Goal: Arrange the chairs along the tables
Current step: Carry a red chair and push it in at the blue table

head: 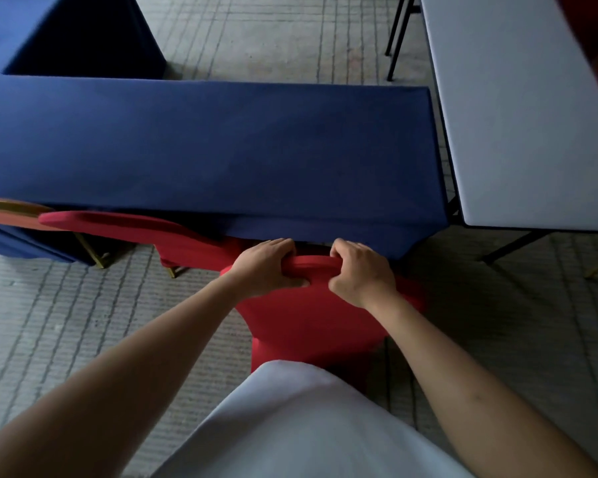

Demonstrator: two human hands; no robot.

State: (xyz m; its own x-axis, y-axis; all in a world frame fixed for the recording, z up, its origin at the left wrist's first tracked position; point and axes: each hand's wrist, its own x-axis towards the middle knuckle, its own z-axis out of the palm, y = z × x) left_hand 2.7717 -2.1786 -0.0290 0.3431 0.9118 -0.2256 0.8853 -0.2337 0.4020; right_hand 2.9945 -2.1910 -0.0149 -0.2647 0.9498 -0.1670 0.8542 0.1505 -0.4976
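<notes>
A chair in a red cover (pixel 311 319) stands in front of me, its seat hidden under the long table with the dark blue cloth (pixel 204 146). My left hand (pixel 266 267) and my right hand (pixel 361 272) both grip the top edge of its backrest, fingers curled over the rim. A second red-covered chair (pixel 135 229) stands to the left along the same table. Further left, the top of an uncovered chair with a gold frame (pixel 11 210) shows at the table edge.
A bare white folding table (pixel 518 108) with black legs stands at the right, close to the blue table's end. Another blue-draped table (pixel 66 32) sits at the back left. The floor is grey patterned carpet (pixel 66 322). My white shirt fills the bottom middle.
</notes>
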